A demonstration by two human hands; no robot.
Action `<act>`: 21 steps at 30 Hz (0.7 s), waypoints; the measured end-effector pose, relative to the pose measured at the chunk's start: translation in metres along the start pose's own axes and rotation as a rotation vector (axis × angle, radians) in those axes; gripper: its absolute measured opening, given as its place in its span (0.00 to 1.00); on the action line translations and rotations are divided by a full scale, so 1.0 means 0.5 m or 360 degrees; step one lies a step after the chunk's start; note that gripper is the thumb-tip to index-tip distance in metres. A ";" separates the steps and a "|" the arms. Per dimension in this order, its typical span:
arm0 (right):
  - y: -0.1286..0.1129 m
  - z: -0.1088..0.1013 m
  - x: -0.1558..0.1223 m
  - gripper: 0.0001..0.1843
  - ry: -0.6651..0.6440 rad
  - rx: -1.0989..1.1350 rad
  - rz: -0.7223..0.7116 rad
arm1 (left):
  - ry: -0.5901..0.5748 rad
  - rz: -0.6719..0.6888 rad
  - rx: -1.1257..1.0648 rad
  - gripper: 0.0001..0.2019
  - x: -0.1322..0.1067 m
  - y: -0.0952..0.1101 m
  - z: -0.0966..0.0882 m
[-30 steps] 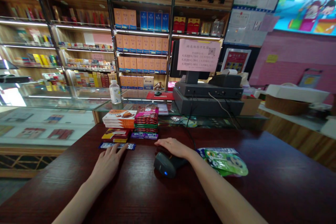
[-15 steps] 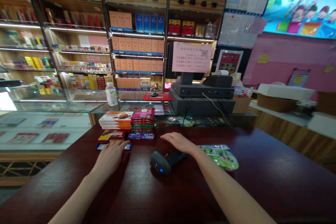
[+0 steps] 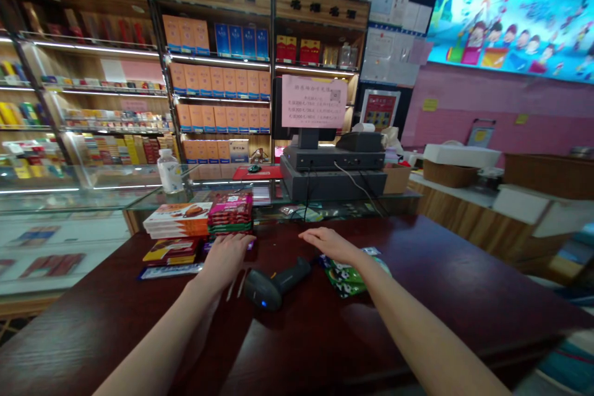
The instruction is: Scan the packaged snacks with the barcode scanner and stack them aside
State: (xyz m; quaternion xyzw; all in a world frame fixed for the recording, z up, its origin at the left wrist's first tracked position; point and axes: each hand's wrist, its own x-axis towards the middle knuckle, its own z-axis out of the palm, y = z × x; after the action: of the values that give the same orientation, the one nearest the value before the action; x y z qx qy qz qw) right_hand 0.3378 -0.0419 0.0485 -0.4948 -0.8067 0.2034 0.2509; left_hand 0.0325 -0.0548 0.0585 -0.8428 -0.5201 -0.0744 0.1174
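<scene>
Fingers [image 3: 233, 240] on both hands are open and extended, nothing gripped. Left hand [image 3: 226, 258] is palm down, fingertips at the front of a stack of pink and green snack packs [image 3: 231, 213]; can't tell if they actually touch it. Right hand [image 3: 330, 246] is also palm down and flat, fingers pointing left, on or just over the dark red counter [image 3: 445, 272], can't tell which. Its wrist is just above a green printed snack bag [image 3: 348, 278] lying flat on the counter. A black handheld barcode scanner [image 3: 273, 284] lies on its side on the counter between the hands, not held, blue light showing. Left of the stack is a pile of boxed chocolate bars [image 3: 177, 219], with a red and yellow box [image 3: 171, 251] in front of it and a flat blue and white packet [image 3: 169, 271] in front of that. Behind them, on a glass display case [image 3: 93, 197], stand a plastic bottle [image 3: 169, 172] and a red mat [image 3: 257, 172] with a computer mouse [image 3: 253, 168]. To the right is a till terminal [image 3: 333, 167] with a pink notice [image 3: 314, 101], and shelves of orange cartons [image 3: 218, 81] fill the back.
</scene>
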 end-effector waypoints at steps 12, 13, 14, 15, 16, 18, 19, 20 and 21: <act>0.096 -0.071 -0.071 0.21 0.0084 -0.0069 0.0215 | -0.0058 0.0310 -0.0051 0.16 0.118 0.154 -0.010; 0.106 -0.075 -0.076 0.21 0.0084 -0.0080 0.0233 | -0.0064 0.0338 -0.0053 0.16 0.127 0.167 -0.010; 0.115 -0.079 -0.080 0.21 0.0083 -0.0091 0.0249 | -0.0071 0.0366 -0.0055 0.15 0.135 0.179 -0.009; 0.125 -0.083 -0.084 0.21 0.0081 -0.0102 0.0262 | -0.0081 0.0392 -0.0056 0.15 0.142 0.191 -0.008; 0.136 -0.086 -0.088 0.21 0.0082 -0.0112 0.0276 | -0.0090 0.0419 -0.0058 0.14 0.150 0.203 -0.007; 0.156 -0.093 -0.096 0.20 0.0093 -0.0129 0.0314 | -0.0115 0.0473 -0.0064 0.14 0.164 0.225 -0.003; 0.166 -0.097 -0.099 0.19 0.0104 -0.0137 0.0338 | -0.0130 0.0497 -0.0069 0.14 0.171 0.235 -0.001; 0.175 -0.101 -0.103 0.18 0.0116 -0.0147 0.0367 | -0.0147 0.0519 -0.0075 0.14 0.177 0.246 0.002; 0.184 -0.106 -0.107 0.17 0.0125 -0.0159 0.0399 | -0.0165 0.0538 -0.0081 0.14 0.183 0.256 0.005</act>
State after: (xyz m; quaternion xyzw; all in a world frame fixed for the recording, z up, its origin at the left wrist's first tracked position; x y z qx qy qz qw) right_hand 0.4546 -0.0465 0.0262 -0.6112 -0.7373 0.1731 0.2301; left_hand 0.1880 -0.0306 0.0634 -0.9235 -0.3744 -0.0230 0.0800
